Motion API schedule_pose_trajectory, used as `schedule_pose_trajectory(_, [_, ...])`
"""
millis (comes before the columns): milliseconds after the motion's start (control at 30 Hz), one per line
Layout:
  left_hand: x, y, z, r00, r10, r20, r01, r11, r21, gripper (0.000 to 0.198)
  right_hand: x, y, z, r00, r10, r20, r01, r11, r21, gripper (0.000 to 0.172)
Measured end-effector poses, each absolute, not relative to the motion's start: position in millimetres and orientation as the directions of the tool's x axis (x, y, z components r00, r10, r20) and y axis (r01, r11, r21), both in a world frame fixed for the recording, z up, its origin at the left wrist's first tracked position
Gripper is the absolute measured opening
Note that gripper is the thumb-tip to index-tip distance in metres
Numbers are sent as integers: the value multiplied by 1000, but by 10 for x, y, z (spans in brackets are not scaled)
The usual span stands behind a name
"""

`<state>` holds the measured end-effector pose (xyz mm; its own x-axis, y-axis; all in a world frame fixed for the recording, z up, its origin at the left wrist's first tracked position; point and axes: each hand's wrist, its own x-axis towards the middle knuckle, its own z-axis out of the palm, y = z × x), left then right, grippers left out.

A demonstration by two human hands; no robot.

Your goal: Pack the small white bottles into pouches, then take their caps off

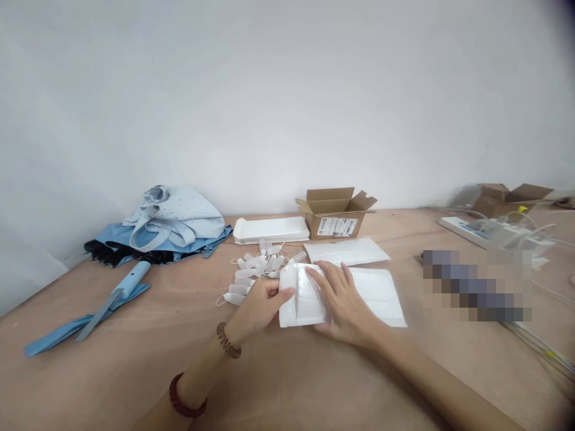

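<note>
A white padded bubble mailer (309, 296) is at the front centre of the table. My left hand (263, 302) pinches its left end, thumb on top and the other fingers partly hidden beneath. Across its middle lies my right hand (341, 302), fingers on the upper face and thumb at the near edge, gripping it. White padded material (381, 296) continues to the right of this hand; I cannot tell whether it is the same mailer. Another white mailer (348, 251) lies flat just behind. Several small translucent white bottle-like pieces with string loops (245, 281) are heaped beside my left hand.
A stack of white mailers (272, 229) and an open cardboard box (335, 215) stand by the wall. A blue umbrella (130, 281) and pale cloth bag (188, 212) are left. A power strip (489, 233), cables and another box (507, 200) are right, behind a blurred-out object (476, 287).
</note>
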<state>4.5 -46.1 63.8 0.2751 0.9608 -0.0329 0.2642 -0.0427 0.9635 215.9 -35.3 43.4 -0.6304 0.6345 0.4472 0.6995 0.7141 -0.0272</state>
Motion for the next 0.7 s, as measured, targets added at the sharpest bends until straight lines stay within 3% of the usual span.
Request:
schedule_pose_trajectory(200, [-21, -415, 649, 180, 981, 71, 379, -135, 915, 35, 2181, -350, 452, -631, 592, 501, 689, 724, 12, 76])
schedule_pose_trajectory(467, [-472, -259, 858, -76, 960, 270, 687, -146, 712, 30, 2323, -212, 424, -579, 601, 551, 722, 691, 4, 53])
schedule_pose_trajectory(600, [-640, -265, 927, 106, 989, 105, 814, -147, 562, 25, 2391, -137, 408, -542, 624, 564, 750, 661, -11, 49])
schedule_pose_trajectory(700, [-605, -321, 858, 117, 993, -17, 897, -98, 432, 22, 2409, -115, 393, -529, 638, 560, 761, 649, -21, 48])
